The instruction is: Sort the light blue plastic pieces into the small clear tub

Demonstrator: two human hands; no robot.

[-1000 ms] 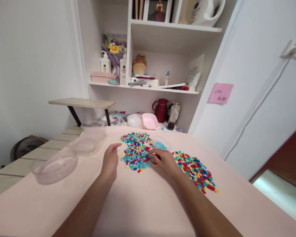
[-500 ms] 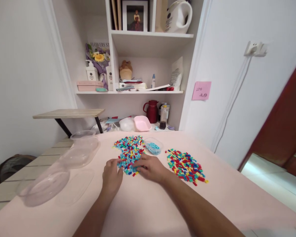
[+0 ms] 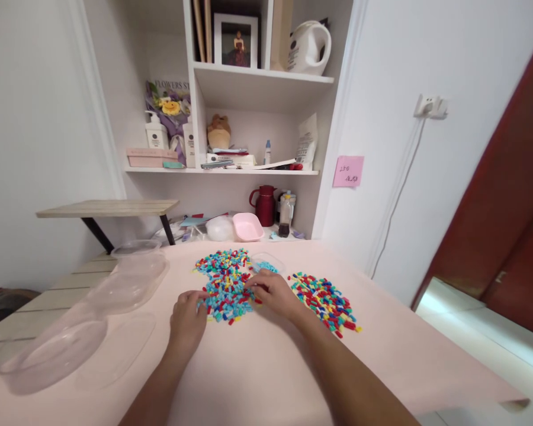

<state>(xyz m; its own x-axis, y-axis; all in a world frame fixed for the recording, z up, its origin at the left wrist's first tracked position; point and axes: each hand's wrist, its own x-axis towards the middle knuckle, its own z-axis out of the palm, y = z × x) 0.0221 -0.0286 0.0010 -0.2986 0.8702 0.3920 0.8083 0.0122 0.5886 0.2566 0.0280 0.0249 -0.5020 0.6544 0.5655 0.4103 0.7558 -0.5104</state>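
Two heaps of small coloured beads lie on the pink table (image 3: 266,373). My left hand (image 3: 186,319) rests at the left edge of the nearer heap (image 3: 224,284), fingers curled and touching the beads. At that heap's right edge, my right hand (image 3: 273,291) has its fingertips pinched among the beads; what they hold is too small to make out. A small clear dish (image 3: 266,263) with blue beads sits just behind my right hand. The second heap (image 3: 326,299) lies to the right of it.
Several clear plastic containers and lids (image 3: 128,284) lie on the left side of the table. A pink tub (image 3: 247,226), a red jug (image 3: 265,205) and a bottle (image 3: 285,213) stand behind the table under the shelves. A red door (image 3: 506,195) is at right.
The view swung to the right. My left hand moved in from beside the heap to touch its left edge. My right hand drew back onto the heap, then shifted toward the dish.
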